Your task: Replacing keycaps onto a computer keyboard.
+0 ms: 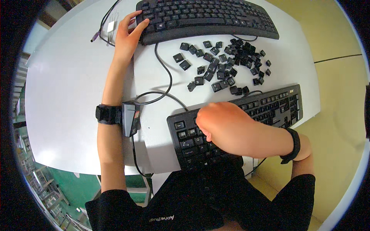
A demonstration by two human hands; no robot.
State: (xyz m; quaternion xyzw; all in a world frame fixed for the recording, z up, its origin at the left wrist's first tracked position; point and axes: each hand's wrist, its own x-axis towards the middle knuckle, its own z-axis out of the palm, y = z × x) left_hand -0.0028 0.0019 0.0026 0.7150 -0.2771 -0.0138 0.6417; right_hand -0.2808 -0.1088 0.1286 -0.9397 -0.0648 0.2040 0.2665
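Observation:
My left hand (pixel 129 32) reaches far forward and rests on the left end of a black keyboard (pixel 216 19) at the back of the table, thumb and fingers around its corner. My right hand (pixel 221 123) lies curled over the left part of a second black keyboard (pixel 269 109) at the table's near edge, fingertips down among its keys; what it pinches is hidden. Several loose black keycaps (pixel 223 65) lie scattered between the two keyboards.
The grey-white table (pixel 65 88) carries black cables (pixel 162 81) looping from the far keyboard, and a white plug and wires (pixel 110 27) at the back left. A small grey device (pixel 129 117) is strapped at my left wrist. Yellow-green floor lies to the right.

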